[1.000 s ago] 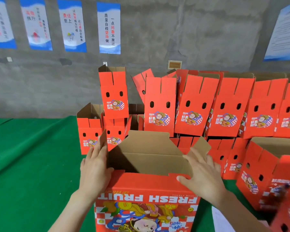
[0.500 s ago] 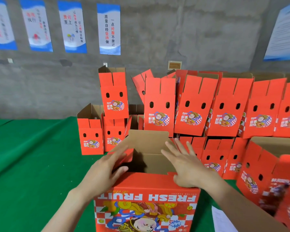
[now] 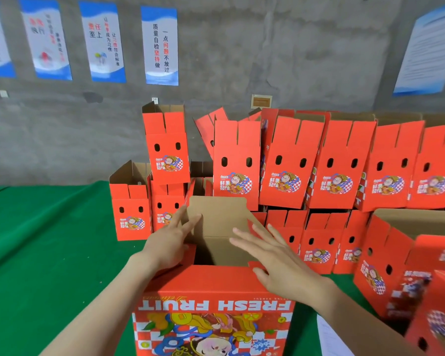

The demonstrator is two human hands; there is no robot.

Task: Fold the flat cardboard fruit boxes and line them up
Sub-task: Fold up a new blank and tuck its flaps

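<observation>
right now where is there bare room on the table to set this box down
The green cloth left of the box, bordered by the left hand and the wall behind, is bare. The narrow strip by the paper on the right is tight. The stacked boxes crowd the back and right.

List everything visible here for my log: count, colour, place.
Open box: one, red with brown inside, front centre.
Folded boxes: more than ten, red, stacked behind and to the right.
Table cover: one, green, left and under the boxes.
Posters: five, blue and white, on the grey wall.
Plaque: one, brownish, wall centre.
Paper sheet: one, white, bottom right.
Left hand: one, fingers straight, at the open box's left side.
Right hand: one, fingers spread, over its right side.
</observation>
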